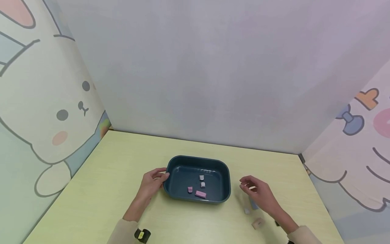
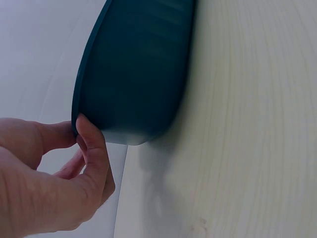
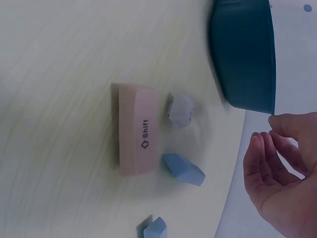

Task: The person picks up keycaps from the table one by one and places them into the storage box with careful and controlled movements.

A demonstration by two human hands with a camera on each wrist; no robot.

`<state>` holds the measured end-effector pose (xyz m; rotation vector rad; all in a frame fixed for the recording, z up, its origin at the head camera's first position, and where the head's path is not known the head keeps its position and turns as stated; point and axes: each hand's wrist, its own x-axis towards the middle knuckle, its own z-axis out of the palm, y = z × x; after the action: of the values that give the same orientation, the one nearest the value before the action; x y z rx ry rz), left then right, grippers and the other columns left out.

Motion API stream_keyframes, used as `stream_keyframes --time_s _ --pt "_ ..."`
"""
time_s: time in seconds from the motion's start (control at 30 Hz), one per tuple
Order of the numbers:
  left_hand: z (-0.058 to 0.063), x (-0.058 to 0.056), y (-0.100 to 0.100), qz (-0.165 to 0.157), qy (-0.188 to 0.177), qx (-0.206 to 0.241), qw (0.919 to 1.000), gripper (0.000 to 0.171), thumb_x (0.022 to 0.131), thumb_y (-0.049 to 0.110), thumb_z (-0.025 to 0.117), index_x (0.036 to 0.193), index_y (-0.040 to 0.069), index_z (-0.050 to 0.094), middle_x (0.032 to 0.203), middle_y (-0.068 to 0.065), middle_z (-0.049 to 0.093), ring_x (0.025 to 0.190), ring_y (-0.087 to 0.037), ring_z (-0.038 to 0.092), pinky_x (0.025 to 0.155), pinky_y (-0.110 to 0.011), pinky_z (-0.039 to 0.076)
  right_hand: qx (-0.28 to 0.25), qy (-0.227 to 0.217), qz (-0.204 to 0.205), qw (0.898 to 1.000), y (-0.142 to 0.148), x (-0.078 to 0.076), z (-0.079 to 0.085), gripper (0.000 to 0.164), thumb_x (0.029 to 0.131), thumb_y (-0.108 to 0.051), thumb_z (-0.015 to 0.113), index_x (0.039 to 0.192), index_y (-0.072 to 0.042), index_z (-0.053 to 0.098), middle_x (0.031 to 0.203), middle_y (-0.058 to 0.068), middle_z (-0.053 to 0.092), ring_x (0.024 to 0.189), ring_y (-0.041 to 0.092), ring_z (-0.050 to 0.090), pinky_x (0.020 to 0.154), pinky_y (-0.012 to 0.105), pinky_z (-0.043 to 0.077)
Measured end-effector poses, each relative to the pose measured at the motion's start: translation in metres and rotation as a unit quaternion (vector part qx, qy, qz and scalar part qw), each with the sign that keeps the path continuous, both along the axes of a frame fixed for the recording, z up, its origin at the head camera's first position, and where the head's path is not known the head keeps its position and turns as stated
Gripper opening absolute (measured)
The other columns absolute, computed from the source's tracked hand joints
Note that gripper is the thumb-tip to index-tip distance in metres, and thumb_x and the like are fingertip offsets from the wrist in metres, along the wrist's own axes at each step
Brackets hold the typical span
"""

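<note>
My left hand (image 1: 150, 184) pinches the left rim of a dark teal tray (image 1: 179, 176) between thumb and fingers. Inside the tray lie two whitish keycaps (image 1: 202, 184), a small pink keycap (image 1: 190, 189) and a longer pink one (image 1: 200, 194). To the right of the tray, my right hand (image 1: 259, 195) hovers over the table with loosely bent fingers; nothing shows between them. Beneath and beside it are a pale pink Shift keycap (image 3: 138, 130), a light grey keycap (image 3: 181, 110) and a blue keycap (image 3: 183, 169). Another blue keycap (image 3: 156, 229) sits at that view's lower edge.
The pale wooden table (image 1: 122, 169) meets a plain whitish wall (image 1: 195, 84) at the back. Side walls carry cartoon animal prints. A small dark object (image 1: 277, 223) is partly visible by the right forearm.
</note>
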<state>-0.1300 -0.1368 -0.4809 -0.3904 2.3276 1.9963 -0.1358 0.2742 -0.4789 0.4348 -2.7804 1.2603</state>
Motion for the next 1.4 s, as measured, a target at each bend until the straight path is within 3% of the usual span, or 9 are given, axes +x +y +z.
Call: stream_keyframes --time_s 0.43,0.87,1.4 --pt "0.003 0.001 0.000 0.000 -0.007 0.000 1.0000 0.034 0.100 0.014 0.069 0.130 -0.002 0.066 0.106 -0.020 0.070 0.080 -0.023 0.062 0.066 -0.028 0.052 0.025 -0.014 -0.046 0.999 0.011 0.009 -0.006 0.018 0.095 -0.007 0.074 0.112 -0.005 0.072 0.101 0.002 0.072 0.089 0.010 0.069 0.075 0.024 0.057" --pt "0.000 -0.001 -0.001 -0.003 -0.004 -0.002 1.0000 0.037 0.100 0.017 0.069 0.131 -0.003 0.065 0.107 -0.021 0.070 0.080 -0.024 0.062 0.065 -0.028 0.052 0.056 0.010 -0.077 0.995 0.023 0.017 -0.015 0.017 0.091 -0.001 0.076 0.107 -0.003 0.071 0.097 0.003 0.071 0.083 0.014 0.068 0.070 0.024 0.057" --pt "0.002 0.000 -0.001 -0.003 -0.007 -0.008 0.9999 0.037 0.100 0.017 0.069 0.131 -0.002 0.065 0.108 -0.020 0.070 0.081 -0.021 0.062 0.066 -0.028 0.052 0.082 -0.040 -0.085 0.992 0.030 0.022 -0.014 0.021 0.091 0.000 0.075 0.111 0.002 0.069 0.100 0.008 0.069 0.086 0.018 0.067 0.073 0.024 0.056"
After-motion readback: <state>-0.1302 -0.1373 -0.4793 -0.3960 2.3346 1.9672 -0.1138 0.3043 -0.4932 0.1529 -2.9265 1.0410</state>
